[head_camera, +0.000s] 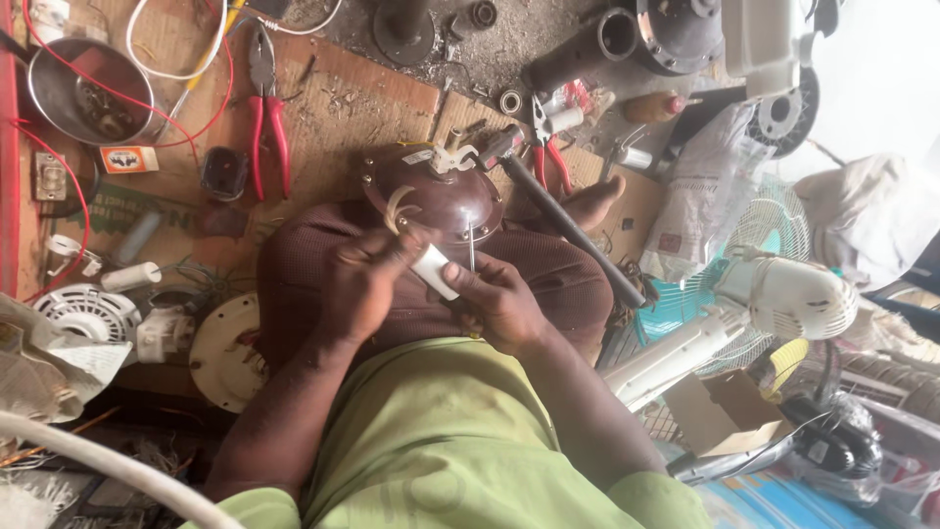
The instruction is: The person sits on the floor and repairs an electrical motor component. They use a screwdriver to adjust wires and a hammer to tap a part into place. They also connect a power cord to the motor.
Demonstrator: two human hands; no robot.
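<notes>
Brown domed metal motor housing rests on the person's lap; left hand pinches pale wires, right hand fingers grip a white cylindrical capacitor.

The round motor housing on the lap is dark brown with a dull shine, and the trousers under it are a near-matching brown. The small cylinder pinched between the left hand and the right hand is white. The shirt is pale green. On the floor, the pliers have red handles, as do the cutters by the far edge of the cardboard. Red wire loops over a grey metal bowl. The fan is white with a teal grille.
</notes>
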